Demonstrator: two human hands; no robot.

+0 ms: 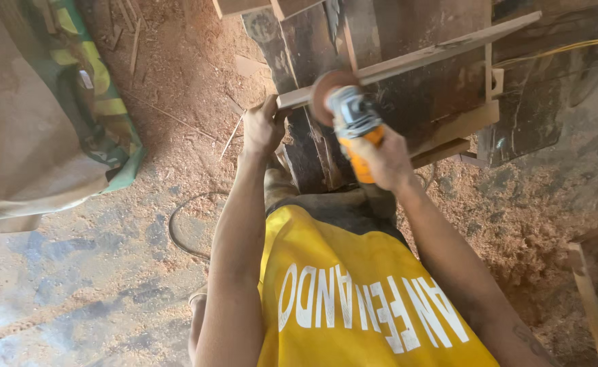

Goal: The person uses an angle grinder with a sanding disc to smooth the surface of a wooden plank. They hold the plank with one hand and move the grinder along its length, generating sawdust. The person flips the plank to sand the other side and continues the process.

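Observation:
My right hand (385, 162) grips the orange body of an angle grinder (353, 122). Its brown sanding disc (327, 92) rests against the near end of a long thin wooden strip (421, 56). That strip runs up to the right across dark boards. My left hand (264, 127) holds the strip's near end, just left of the disc. I wear a yellow shirt with white lettering.
Dark wooden boards (408, 102) stand stacked ahead. Sawdust covers the ground on both sides. A large sack with green and yellow fabric (54, 115) lies at left. A dark cable (180, 228) loops on the floor. A wooden slat (591, 299) sits at lower right.

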